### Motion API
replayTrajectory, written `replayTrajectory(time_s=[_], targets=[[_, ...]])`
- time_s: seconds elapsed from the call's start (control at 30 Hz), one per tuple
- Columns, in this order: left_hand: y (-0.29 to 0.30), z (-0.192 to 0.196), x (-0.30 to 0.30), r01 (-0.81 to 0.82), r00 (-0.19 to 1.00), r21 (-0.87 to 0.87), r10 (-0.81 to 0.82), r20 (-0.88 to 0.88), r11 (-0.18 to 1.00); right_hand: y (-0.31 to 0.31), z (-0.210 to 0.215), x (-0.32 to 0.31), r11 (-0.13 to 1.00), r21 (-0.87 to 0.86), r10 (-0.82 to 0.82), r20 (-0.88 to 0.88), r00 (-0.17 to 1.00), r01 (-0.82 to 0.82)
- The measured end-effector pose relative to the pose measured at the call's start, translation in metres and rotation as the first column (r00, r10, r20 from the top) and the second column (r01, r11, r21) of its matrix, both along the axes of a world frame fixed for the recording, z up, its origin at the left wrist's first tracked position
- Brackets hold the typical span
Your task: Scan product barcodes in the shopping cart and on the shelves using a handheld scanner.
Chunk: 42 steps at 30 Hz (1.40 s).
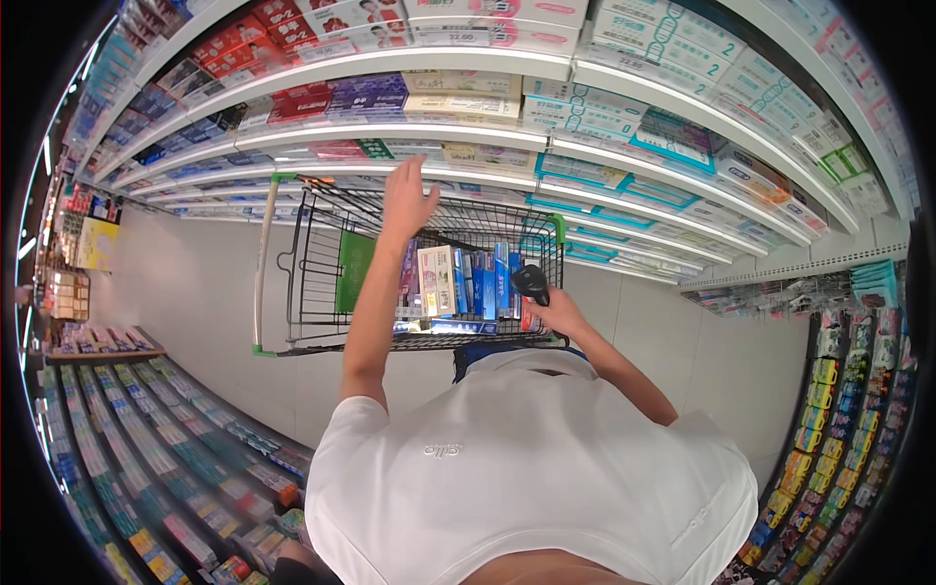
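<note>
My left hand reaches forward over the shopping cart toward the shelf boxes. Its fingers are stretched out, the thumb stands apart, and nothing shows in them. A black handheld device shaped like a barcode scanner is gripped in my right hand, above the right end of the cart. The black wire cart has green corners and a green panel. Inside it, several slim blue boxes stand in a row beside a cream box. Red and green boxes lie on the shelf just beyond my left fingertips.
White shelves with rows of toothpaste-like boxes curve across the front. More stocked racks stand at the lower left and right. Pale tiled floor lies around the cart. A yellow display stands far left.
</note>
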<state>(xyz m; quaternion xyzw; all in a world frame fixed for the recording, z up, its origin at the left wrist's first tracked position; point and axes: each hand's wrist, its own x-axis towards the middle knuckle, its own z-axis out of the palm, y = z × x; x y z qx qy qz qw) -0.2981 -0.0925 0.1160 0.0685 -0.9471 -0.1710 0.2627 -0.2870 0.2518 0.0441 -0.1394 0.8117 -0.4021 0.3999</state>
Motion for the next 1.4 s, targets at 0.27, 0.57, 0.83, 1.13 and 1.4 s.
replayTrajectory(time_s=[0.27,0.57,0.83,1.13,1.4], targets=[[-0.01,0.072,-0.107,-0.017,0.995,-0.328,-0.016,-0.098,0.945,0.038,-0.021,-0.005,0.986,-0.092,-0.153,-0.118,0.981,0.142],[-0.003,0.075,-0.159,-0.066,0.992,-0.484,0.108,0.06,0.872,0.063,-0.019,0.011,0.954,-0.136,-0.277,-0.064,0.959,0.267],[0.003,0.069,-0.147,-0.09,0.995,-0.522,0.104,-0.002,0.848,0.068,-0.018,0.018,0.955,-0.097,-0.288,-0.059,0.956,0.282],[0.011,0.051,-0.136,-0.15,0.989,-0.468,0.125,-0.086,0.871,0.067,-0.023,0.024,0.942,-0.117,-0.324,-0.08,0.943,0.314],[0.005,0.04,-0.125,-0.236,0.947,-0.48,0.091,-0.307,0.845,0.062,-0.02,0.024,0.939,-0.142,-0.324,-0.061,0.944,0.313]])
